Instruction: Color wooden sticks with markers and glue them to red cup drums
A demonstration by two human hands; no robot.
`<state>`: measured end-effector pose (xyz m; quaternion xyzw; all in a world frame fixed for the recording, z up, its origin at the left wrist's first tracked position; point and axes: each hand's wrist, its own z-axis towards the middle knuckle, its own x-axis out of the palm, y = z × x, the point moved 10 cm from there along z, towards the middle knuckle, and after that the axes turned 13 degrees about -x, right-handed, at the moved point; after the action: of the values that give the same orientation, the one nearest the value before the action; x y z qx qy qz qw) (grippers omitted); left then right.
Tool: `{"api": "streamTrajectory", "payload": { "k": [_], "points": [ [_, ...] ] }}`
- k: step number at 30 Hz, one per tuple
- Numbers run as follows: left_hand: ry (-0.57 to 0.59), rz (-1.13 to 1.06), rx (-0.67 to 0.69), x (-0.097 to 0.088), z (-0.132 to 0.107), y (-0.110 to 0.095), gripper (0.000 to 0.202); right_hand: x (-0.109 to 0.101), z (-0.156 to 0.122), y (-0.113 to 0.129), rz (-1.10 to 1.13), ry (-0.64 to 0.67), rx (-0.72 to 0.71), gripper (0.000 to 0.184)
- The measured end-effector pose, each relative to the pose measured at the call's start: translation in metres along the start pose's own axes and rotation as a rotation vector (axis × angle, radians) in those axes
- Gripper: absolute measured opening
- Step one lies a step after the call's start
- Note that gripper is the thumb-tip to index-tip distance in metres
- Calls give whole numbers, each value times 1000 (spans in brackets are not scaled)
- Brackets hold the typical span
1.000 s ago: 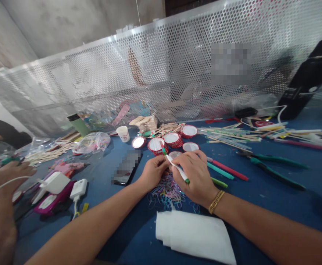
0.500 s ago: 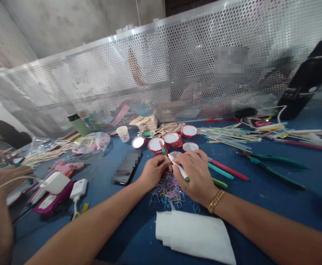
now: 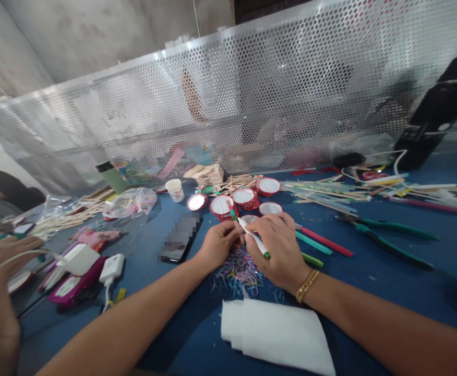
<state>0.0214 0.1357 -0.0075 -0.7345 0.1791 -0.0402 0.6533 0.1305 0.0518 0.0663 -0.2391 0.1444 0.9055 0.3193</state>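
My left hand is closed in a pinch on a thin flat stick, its far end coloured green and red. In my right hand lies a white marker pen with a green end. The pen's front end meets the stick close to my left fingertips; the exact contact is hidden. Below both hands spreads a heap of coloured rubber bands. Just beyond them stand stacks of red-rimmed round tins with white tops.
Nearby are a phone, a white cloth, a red marker and green-handled pliers. Farther back are a paper cup, a green bottle and a mesh partition. Another person's hand is at left.
My hands, the marker pen and the stick stay nearly in place. The other person's hands at the left have shifted slightly.
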Motion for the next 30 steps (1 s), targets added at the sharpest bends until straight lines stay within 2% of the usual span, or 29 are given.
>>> {"api": "streamTrajectory", "payload": {
  "k": [4, 30],
  "points": [
    [-9, 32, 35, 0, -1, -4, 47, 1, 1, 3, 14, 8, -23, 11],
    [-2, 24, 30, -2, 2, 1, 42, 3, 1, 1, 10, 21, -12, 11]
  ]
}}
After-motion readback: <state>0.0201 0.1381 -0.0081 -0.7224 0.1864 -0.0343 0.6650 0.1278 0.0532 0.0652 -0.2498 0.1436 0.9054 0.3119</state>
